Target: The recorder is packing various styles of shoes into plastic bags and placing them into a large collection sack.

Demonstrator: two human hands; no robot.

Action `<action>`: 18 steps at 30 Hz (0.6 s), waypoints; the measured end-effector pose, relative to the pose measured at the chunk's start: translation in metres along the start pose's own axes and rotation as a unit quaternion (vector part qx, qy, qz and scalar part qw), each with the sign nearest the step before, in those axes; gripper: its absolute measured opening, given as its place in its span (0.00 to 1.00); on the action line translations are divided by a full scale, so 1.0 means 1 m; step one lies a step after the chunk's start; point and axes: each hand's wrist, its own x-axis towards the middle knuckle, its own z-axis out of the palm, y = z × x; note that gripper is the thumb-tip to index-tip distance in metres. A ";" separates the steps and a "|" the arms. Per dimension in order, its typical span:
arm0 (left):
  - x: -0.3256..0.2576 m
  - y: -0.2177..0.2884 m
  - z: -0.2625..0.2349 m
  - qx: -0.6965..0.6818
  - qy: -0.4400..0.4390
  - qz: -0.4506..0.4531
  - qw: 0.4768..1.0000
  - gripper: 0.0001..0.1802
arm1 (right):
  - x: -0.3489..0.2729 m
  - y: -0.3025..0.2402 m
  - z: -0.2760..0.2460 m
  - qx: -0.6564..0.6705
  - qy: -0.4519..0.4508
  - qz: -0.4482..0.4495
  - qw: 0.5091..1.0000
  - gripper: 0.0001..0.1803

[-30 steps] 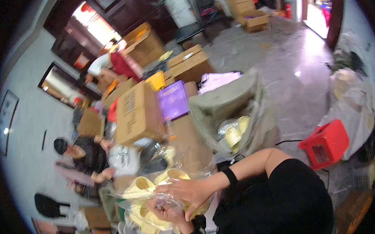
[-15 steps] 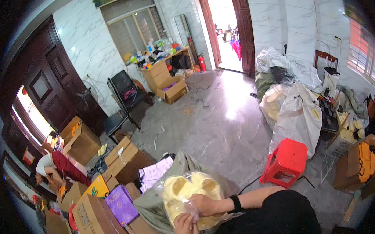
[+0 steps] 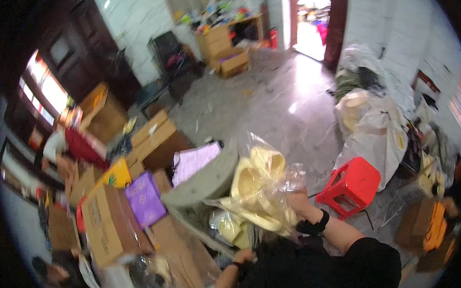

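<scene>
A clear plastic bag of pale yellow slippers [image 3: 257,184] hangs from my right hand [image 3: 296,198], whose fingers are closed on the bag's gathered side. Below and left of it, a grey-green sack [image 3: 199,192] gapes open, its rim curving round. Inside the sack lie more pale yellow slippers [image 3: 231,229] in clear plastic. My left hand [image 3: 244,256] is at the near edge of the sack, with its fingers closed on the rim and partly blurred. The held bag is above the sack's right side, and its lower end overlaps the opening from here.
Cardboard boxes [image 3: 103,226] and a purple box [image 3: 145,199] crowd the left. A red stool [image 3: 351,187] stands at the right, before white sacks [image 3: 377,133]. Two other people are at the left, one in dark red trousers [image 3: 84,147] bending over boxes, another [image 3: 59,273] lower down.
My right hand has lifted the bag of slippers off the sack. My left hand has left the bag for the sack's rim. The sack's mouth now shows open; the view has shifted.
</scene>
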 end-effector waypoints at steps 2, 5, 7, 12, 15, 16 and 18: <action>0.007 0.024 -0.021 0.055 0.032 0.006 0.998 0.16 | -0.003 0.006 0.018 -0.020 0.017 -0.008 1.000 0.08; -0.021 0.037 -0.017 0.014 0.188 0.035 0.981 0.17 | -0.015 0.020 0.076 0.215 -0.067 0.128 0.966 0.09; -0.032 0.041 -0.013 0.003 0.227 0.039 0.973 0.17 | -0.025 0.061 0.107 0.382 -0.047 0.291 0.876 0.10; -0.050 0.053 -0.004 0.014 0.330 0.057 0.942 0.17 | -0.041 0.124 0.086 0.288 -0.072 0.466 0.833 0.08; -0.060 0.063 -0.001 0.031 0.390 0.064 0.918 0.18 | -0.014 0.177 0.050 0.269 0.007 0.495 0.826 0.07; -0.057 0.071 -0.012 0.036 0.255 -0.060 0.964 0.20 | -0.001 0.201 0.028 0.294 -0.017 0.474 0.830 0.08; -0.073 0.095 -0.027 0.047 0.220 -0.090 0.970 0.24 | 0.025 0.230 0.002 0.311 -0.060 0.461 0.829 0.10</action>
